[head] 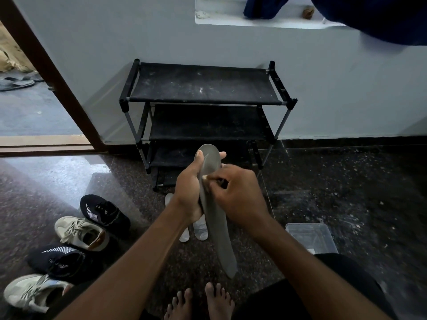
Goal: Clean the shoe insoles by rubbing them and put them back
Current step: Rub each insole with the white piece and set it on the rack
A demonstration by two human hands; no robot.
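Note:
A long grey insole (219, 236) stands nearly upright in front of me. My left hand (188, 192) grips it from the left near its upper half, thumb on its face. My right hand (238, 195) has curled fingers pinching a small pale thing, perhaps a cloth or eraser (205, 178), against the insole's face. Two white insoles (200, 228) lie on the floor behind my hands, partly hidden. Two black sneakers (104, 212) and two beige sneakers (80, 232) lie on the floor at the left.
A black shoe rack (205, 88) with bare shelves stands against the wall ahead. A clear plastic box (310, 236) sits on the floor at the right. An open doorway (27, 107) is at the left. My bare feet (201, 301) are at the bottom.

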